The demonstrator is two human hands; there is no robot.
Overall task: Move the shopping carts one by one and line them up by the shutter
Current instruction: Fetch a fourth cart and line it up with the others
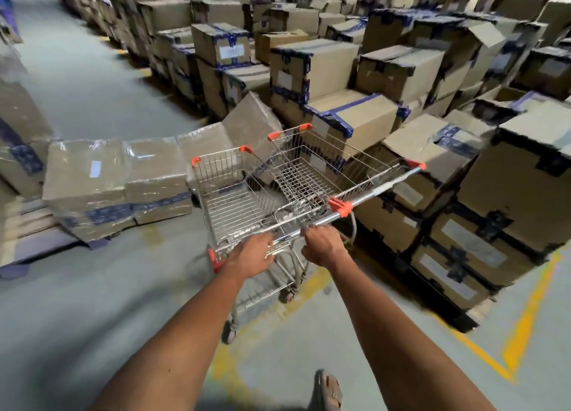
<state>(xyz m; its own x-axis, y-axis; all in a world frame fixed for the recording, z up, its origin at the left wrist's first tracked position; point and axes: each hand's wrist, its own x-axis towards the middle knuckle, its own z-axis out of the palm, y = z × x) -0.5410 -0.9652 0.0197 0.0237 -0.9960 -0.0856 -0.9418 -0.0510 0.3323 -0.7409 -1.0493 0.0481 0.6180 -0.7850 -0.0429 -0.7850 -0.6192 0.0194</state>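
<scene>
Two wire shopping carts with orange corner caps stand side by side in front of me. The near cart (238, 200) has a chrome handle bar (287, 238) that both my hands hold. My left hand (251, 254) grips the bar near its left end. My right hand (323, 245) is curled round the bar just right of that. The second cart (318, 169) stands to the right and a little further off, its long handle (380, 188) angled toward stacked boxes. No shutter is in view.
Stacked cardboard boxes (494, 194) with dark tape crowd the right side and background. Plastic-wrapped boxes (117, 182) on a pallet sit to the left of the carts. A grey floor aisle (86, 80) runs away at the left. Yellow floor lines (525, 318) mark the right. My sandalled foot (329, 390) shows below.
</scene>
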